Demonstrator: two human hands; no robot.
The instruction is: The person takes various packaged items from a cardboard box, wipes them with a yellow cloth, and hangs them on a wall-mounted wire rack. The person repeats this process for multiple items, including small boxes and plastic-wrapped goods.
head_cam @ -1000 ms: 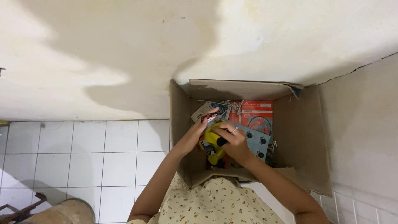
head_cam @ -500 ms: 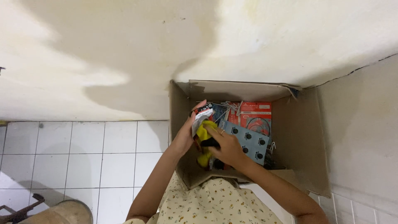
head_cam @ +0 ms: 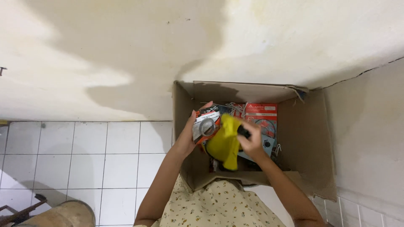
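Big cardboard box (head_cam: 311, 159) sits against the wall, packs left inside at three o'clock. Over it, right hand (head_cam: 252, 143) clutches a yellow cloth (head_cam: 225, 143); left hand (head_cam: 189, 134), at nine o'clock, grips a carded disc pack (head_cam: 206, 124), lifted clear.

head view | worn on the head | looks straight down | mid-range over open cardboard box (head_cam: 303, 138) by the wall (head_cam: 126, 50) | tiled floor (head_cam: 84, 159) at left

yellow cloth (head_cam: 225, 143) and carded packet (head_cam: 206, 124) above open box (head_cam: 311, 138)
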